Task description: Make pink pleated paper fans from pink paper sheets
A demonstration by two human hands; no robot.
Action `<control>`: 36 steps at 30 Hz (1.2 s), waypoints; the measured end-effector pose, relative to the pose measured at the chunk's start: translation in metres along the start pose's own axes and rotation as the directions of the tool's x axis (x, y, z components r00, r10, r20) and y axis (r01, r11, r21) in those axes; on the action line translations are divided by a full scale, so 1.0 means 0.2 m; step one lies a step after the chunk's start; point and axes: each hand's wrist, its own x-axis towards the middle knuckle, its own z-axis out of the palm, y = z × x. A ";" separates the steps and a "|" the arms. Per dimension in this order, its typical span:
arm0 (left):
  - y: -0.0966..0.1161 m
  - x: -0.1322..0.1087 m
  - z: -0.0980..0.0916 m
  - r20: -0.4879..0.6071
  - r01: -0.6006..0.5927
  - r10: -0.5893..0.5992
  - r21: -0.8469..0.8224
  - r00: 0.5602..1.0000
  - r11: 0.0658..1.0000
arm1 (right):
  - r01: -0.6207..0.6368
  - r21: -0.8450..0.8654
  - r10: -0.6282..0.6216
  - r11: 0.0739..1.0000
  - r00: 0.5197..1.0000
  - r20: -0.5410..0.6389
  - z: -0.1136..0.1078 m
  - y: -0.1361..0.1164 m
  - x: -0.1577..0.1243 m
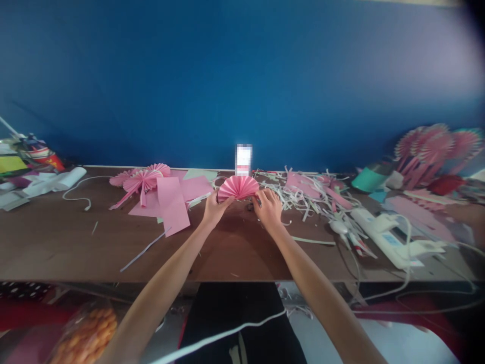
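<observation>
- My left hand (pixel 214 210) and right hand (pixel 270 205) pinch opposite ends of the pleated fan (pixel 238 187) between fingers.
- That fan is right of the pink sheet (pixel 172 205); equal pressure should leave its folds even.
- Loose strips (pixel 306 206), farther right of the sheet, shouldn't catch in them.

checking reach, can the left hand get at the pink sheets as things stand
Probably yes: the sheets lie near the left hand with nothing tall between, though it holds the fan.
</observation>
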 end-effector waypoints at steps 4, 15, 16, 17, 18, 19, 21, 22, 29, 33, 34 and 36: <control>0.00 0.00 0.00 0.011 0.004 -0.005 0.015 1.000 1.000 | 0.001 -0.050 -0.001 0.999 1.000 0.000 -0.02 -0.01 0.01; -0.03 0.00 0.00 0.031 -0.055 0.053 0.081 0.998 0.995 | 0.225 -0.100 -0.217 0.969 0.973 0.082 -0.02 -0.04 0.01; -0.03 0.00 0.00 0.030 -0.059 0.056 0.094 0.998 0.994 | 0.228 -0.096 -0.220 0.969 0.972 0.087 -0.01 -0.03 0.01; -0.03 0.01 0.00 0.031 -0.060 0.057 0.105 0.998 0.993 | 0.232 -0.089 -0.224 0.969 0.970 0.091 -0.01 -0.03 0.00; -0.03 0.01 0.00 0.034 -0.059 0.055 0.111 0.998 0.992 | 0.236 -0.079 -0.228 0.968 0.969 0.094 0.00 -0.02 0.00; -0.03 0.00 0.00 0.037 -0.054 0.050 0.114 0.998 0.992 | 0.242 -0.070 -0.234 0.968 0.967 0.099 0.00 -0.02 0.00; -0.03 0.00 0.00 0.045 -0.044 0.039 0.113 0.998 0.993 | 0.257 -0.057 -0.250 0.965 0.962 0.111 0.00 -0.01 0.00; -0.02 0.00 0.00 0.051 -0.041 0.035 0.113 0.998 0.993 | 0.266 -0.053 -0.258 0.963 0.959 0.116 0.00 -0.01 0.00; 0.01 -0.01 0.00 0.061 -0.080 0.072 0.153 0.996 0.985 | 0.288 -0.026 -0.282 0.957 0.950 0.131 0.00 -0.02 0.00; 0.01 -0.03 0.01 0.063 -0.089 0.079 0.171 0.995 0.981 | 0.304 -0.029 -0.299 0.952 0.947 0.121 0.00 -0.02 0.00; 0.02 -0.03 0.01 0.065 -0.092 0.082 0.168 0.995 0.981 | 0.300 -0.034 -0.294 0.953 0.949 0.113 0.00 -0.03 0.00; 0.02 -0.04 0.02 0.046 -0.105 0.099 0.151 0.994 0.983 | 0.280 -0.051 -0.275 0.959 0.957 0.089 0.00 -0.03 0.00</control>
